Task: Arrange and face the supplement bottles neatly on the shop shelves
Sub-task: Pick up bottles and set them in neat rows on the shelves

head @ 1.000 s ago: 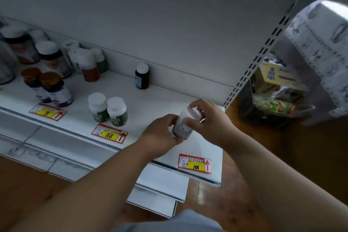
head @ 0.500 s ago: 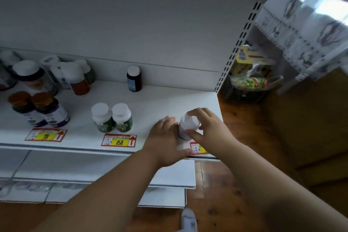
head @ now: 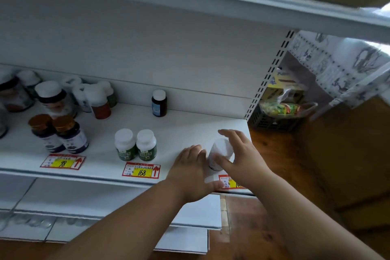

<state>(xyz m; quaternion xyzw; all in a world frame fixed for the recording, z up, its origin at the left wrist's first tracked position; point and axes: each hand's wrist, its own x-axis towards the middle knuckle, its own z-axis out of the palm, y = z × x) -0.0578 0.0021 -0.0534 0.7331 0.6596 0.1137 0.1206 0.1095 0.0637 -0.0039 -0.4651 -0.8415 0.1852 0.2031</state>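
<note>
Bottle (head: 219,153), white and cylindrical, stands upright near the front right corner of the shelf (head: 190,126), just behind a red-and-yellow price tag (head: 229,181) that the right wrist partly hides; the shelf is a smooth white board with a plain white back panel, a slotted upright (head: 268,76) at its right end, another shelf overhead and lower white shelves below; the floor (head: 274,217) is brown wood; past the upright a dark basket (head: 272,120) holds bright packets, under a patterned cloth. Two green-labelled white-capped bottles (head: 135,145) stand side by side behind a tag (head: 141,170) marked 168; a small dark bottle (head: 159,103) stands alone at the back panel; two purple bottles with copper caps (head: 59,133) stand behind a tag (head: 62,162) marked 98, with a blurred cluster of jars (head: 63,95) beyond. The right hand (head: 242,160) curls over the bottle, thumb on its front, fingers arched above the cap; the left hand (head: 192,173) lies flat, fingers straight, on the shelf just left of the bottle, holding nothing.
</note>
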